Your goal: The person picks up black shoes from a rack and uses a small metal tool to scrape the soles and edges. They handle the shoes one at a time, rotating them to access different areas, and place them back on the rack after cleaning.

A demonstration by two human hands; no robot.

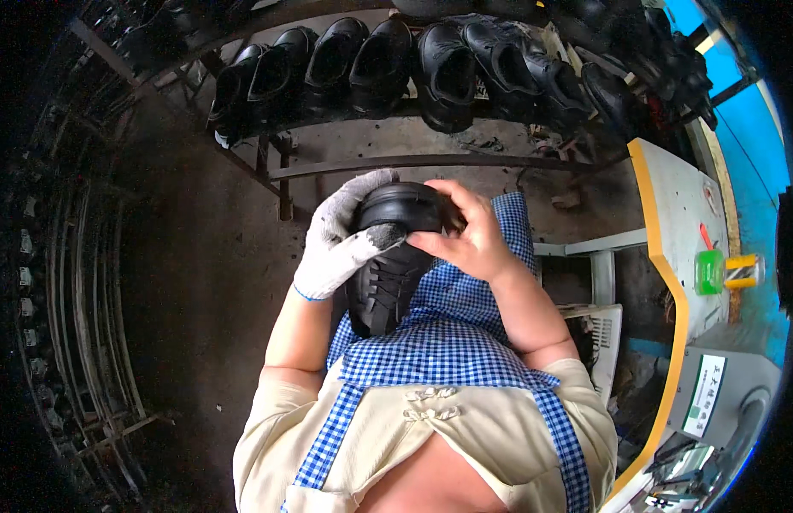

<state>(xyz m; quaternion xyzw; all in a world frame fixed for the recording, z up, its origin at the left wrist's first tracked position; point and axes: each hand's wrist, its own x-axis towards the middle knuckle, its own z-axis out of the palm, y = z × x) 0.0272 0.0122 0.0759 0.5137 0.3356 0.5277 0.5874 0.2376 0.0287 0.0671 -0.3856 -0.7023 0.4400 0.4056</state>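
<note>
A black lace-up shoe (392,282) is held in front of my chest, its toe end away from me and its laces facing up. My left hand (341,231), in a white knit glove with a dark thumb tip, wraps round the toe end from the left. Bare, my right hand (471,232) closes on the right side of the same end, thumb at the near edge and fingers beyond. Something small and dark brown shows between that thumb and the fingers; I cannot make out what it is.
A row of black shoes (381,68) stands on a metal rack (430,161) ahead. To the right is a yellow-edged white table (678,205) with a green container (709,272) and a yellow-banded jar (742,272). A grey machine box (730,385) stands nearer. Metal racks (88,316) line the left.
</note>
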